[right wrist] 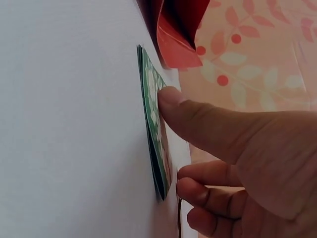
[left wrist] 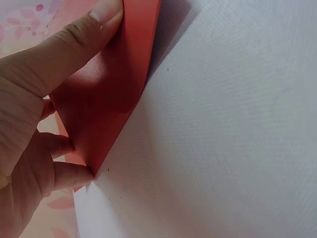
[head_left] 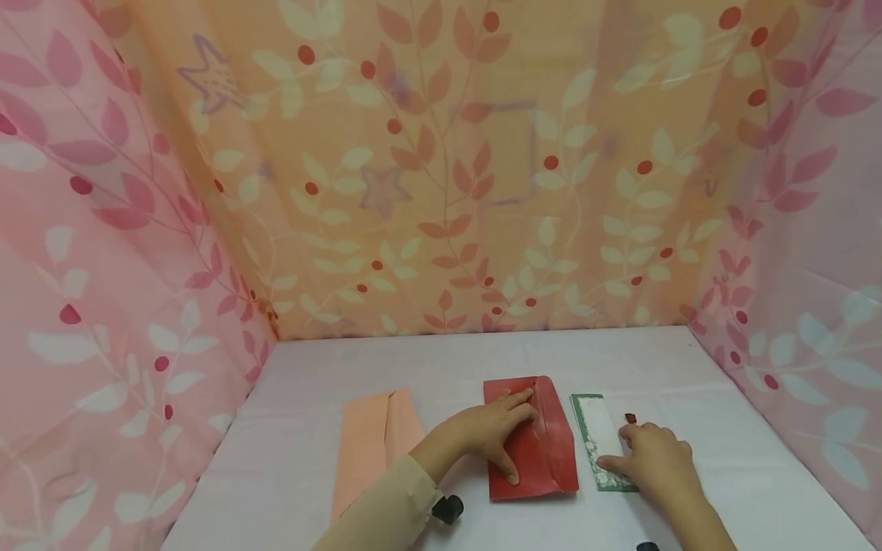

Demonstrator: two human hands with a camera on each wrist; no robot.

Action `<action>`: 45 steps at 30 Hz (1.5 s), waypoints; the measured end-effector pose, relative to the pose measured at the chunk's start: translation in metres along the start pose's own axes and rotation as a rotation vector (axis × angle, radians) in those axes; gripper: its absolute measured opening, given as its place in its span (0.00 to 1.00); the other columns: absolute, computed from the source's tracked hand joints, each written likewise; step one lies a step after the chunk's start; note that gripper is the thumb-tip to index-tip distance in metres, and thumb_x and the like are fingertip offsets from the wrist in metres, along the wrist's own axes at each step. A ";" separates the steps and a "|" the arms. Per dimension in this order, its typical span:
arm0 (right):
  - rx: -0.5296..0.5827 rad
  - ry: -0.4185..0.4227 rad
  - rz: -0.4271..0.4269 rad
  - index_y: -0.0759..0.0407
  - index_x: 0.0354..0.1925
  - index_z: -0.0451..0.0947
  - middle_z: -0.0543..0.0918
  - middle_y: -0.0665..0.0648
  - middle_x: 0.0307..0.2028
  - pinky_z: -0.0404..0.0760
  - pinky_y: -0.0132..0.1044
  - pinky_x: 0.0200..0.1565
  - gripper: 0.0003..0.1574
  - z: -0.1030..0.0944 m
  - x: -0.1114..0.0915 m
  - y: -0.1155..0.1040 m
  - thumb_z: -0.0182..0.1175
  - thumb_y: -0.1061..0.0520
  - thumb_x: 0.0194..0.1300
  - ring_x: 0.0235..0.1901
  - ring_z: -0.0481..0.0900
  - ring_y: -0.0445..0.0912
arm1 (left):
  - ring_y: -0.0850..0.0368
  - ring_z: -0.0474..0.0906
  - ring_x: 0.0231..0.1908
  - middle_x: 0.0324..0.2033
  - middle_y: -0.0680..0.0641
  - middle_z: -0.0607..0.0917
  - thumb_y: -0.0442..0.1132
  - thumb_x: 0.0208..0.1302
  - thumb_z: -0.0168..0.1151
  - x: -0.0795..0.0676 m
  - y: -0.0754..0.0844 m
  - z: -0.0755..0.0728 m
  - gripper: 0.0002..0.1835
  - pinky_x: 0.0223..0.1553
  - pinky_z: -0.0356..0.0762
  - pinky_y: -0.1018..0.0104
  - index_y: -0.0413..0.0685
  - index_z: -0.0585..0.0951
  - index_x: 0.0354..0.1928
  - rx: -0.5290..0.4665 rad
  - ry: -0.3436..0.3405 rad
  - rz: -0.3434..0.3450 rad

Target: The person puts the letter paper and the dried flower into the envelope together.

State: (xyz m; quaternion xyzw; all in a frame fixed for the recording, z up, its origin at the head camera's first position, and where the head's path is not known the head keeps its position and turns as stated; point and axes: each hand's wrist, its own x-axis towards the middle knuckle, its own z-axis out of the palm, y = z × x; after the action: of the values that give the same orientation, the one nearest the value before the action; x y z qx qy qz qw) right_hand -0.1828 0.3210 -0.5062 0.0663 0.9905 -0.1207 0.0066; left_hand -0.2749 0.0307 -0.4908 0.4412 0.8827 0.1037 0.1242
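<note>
Left hand (head_left: 498, 430) is on the red envelope (head_left: 530, 463), mid-worktop (head_left: 441, 363), slightly right of centre. Left grip: spread wide, thumb on the near-left part of the face, fingers reaching toward the far end by the flap seam. Touching it, not wrapped round it. Envelope lies flap side up, flap along its right side.

Right hand (head_left: 660, 463) is at the green-bordered card (head_left: 598, 425), just right of the red envelope, the two not touching. Right grip: part open, thumb on the card's near part, fingers bent on the right side. Thumb and fingertips are apart; can't tell if the fingers bear on the card. Right wrist view shows the card in two layers, slightly parted along one edge. Small dark red piece (head_left: 630, 418) sits right at the index finger, just right of the card. Thin dark cord (right wrist: 179, 218) runs by those fingertips; can't tell what it joins.

Peach envelope (head_left: 365, 444) lies left of the red one, well apart, its near part behind the left sleeve (head_left: 389, 505). Black piece (head_left: 451, 509) shows at the left cuff, another black bit (head_left: 648, 546) at the near edge of view by the right forearm. Worktop has a white cover. Orange leaf-print cloth (head_left: 441, 229) stands at the far side, pink leaf-print cloth left (head_left: 62, 268) and right.
</note>
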 end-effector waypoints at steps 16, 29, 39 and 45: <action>0.135 -0.038 0.124 0.63 0.52 0.75 0.83 0.60 0.37 0.67 0.56 0.35 0.54 -0.001 0.000 -0.006 0.76 0.32 0.33 0.39 0.76 0.60 | 0.44 0.46 0.74 0.75 0.62 0.44 0.66 0.31 0.77 0.003 -0.001 0.003 0.50 0.56 0.76 0.54 0.76 0.63 0.62 -0.027 -0.012 -0.015; 0.157 -0.008 0.080 0.64 0.58 0.71 0.78 0.51 0.28 0.66 0.54 0.34 0.50 -0.008 -0.001 -0.003 0.76 0.40 0.42 0.30 0.74 0.48 | 0.42 0.45 0.74 0.76 0.60 0.44 0.64 0.33 0.78 0.003 -0.001 0.000 0.50 0.57 0.75 0.54 0.75 0.63 0.62 -0.047 -0.014 -0.002; 0.300 -0.067 0.112 0.62 0.51 0.78 0.82 0.53 0.33 0.76 0.48 0.36 0.36 -0.007 0.000 0.008 0.70 0.39 0.52 0.35 0.77 0.48 | 0.43 0.45 0.74 0.75 0.62 0.43 0.65 0.32 0.77 0.002 -0.001 0.003 0.50 0.55 0.77 0.55 0.77 0.62 0.61 -0.039 -0.005 -0.018; 0.435 -0.088 0.090 0.60 0.50 0.79 0.79 0.52 0.28 0.70 0.38 0.32 0.33 0.001 0.003 0.015 0.68 0.39 0.54 0.31 0.72 0.46 | 0.43 0.45 0.74 0.75 0.61 0.44 0.64 0.32 0.78 0.001 0.000 0.002 0.50 0.55 0.77 0.55 0.77 0.62 0.62 -0.039 -0.011 -0.023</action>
State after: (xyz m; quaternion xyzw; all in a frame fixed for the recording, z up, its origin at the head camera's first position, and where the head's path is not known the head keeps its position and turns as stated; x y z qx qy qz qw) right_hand -0.1835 0.3359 -0.5105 0.1049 0.9360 -0.3336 0.0410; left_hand -0.2750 0.0322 -0.4930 0.4293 0.8847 0.1171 0.1389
